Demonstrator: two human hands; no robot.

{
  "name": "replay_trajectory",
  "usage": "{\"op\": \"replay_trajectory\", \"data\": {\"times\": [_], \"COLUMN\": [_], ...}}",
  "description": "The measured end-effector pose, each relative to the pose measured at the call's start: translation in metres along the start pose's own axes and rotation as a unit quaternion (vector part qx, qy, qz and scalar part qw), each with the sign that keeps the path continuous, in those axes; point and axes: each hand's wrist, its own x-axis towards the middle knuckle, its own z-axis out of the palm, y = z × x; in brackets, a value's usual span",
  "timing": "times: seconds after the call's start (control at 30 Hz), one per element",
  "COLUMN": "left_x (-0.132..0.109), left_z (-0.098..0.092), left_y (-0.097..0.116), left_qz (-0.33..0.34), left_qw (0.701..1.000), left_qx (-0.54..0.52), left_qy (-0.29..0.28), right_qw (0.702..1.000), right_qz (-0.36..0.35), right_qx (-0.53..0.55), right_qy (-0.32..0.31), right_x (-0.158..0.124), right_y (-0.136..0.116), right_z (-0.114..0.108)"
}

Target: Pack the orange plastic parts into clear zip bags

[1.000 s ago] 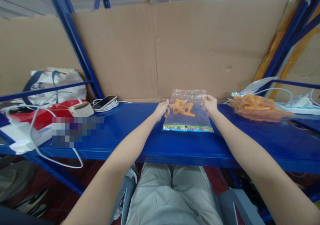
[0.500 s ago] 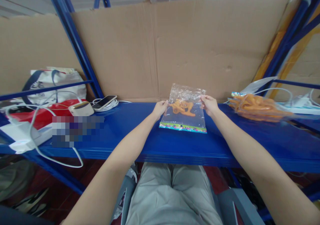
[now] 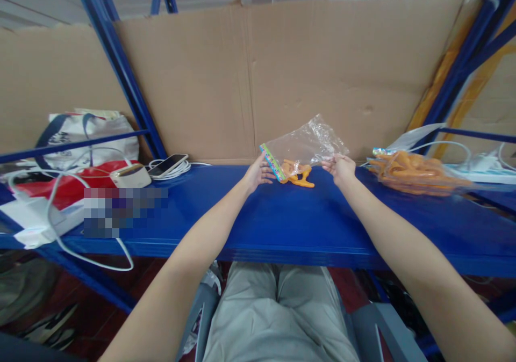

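Note:
A clear plastic bag point(image 3: 302, 140) with a colourful patterned strip along one end is tilted above the blue shelf. My right hand point(image 3: 342, 169) pinches its right side between thumb and fingers. My left hand point(image 3: 258, 174) is beside the patterned strip, fingers spread apart; whether they touch the strip I cannot tell. Beneath the bag, orange curved plastic pieces point(image 3: 303, 182) rest on the shelf, partly covered by the film. Their exact kind is unclear.
To the right lies a larger clear bag of orange pieces point(image 3: 411, 174). On the left are a phone point(image 3: 171, 163) on a coiled white cable, a white power strip point(image 3: 32, 217) and a cloth bag point(image 3: 97, 136). A cardboard panel point(image 3: 193, 82) stands behind the blue shelf point(image 3: 282, 227).
The bag has turned, its patterned strip swinging from the front to the left, and has lifted above the orange pieces. My left hand's fingers have spread from a pinch.

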Motion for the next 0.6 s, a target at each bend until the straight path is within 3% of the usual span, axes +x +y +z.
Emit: {"op": "replay_trajectory", "data": {"times": [0.13,0.4,0.6], "left_x": [-0.002,-0.004,-0.005], "left_z": [0.006,0.01,0.009], "left_y": [-0.008,-0.008,-0.006], "left_qz": [0.015,0.031,0.031], "left_qw": [0.998,0.996,0.996], "left_qx": [0.06,0.089,0.084], "left_qy": [-0.027,0.008,0.017], "right_qw": [1.0,0.999,0.999], "right_qz": [0.016,0.002,0.037], "right_qx": [0.0,-0.034,-0.011], "right_qy": [-0.015,0.004,0.001], "right_x": [-0.002,0.003,-0.002], "right_y": [0.002,0.0,-0.008], "right_z": [0.003,-0.002,-0.002]}}
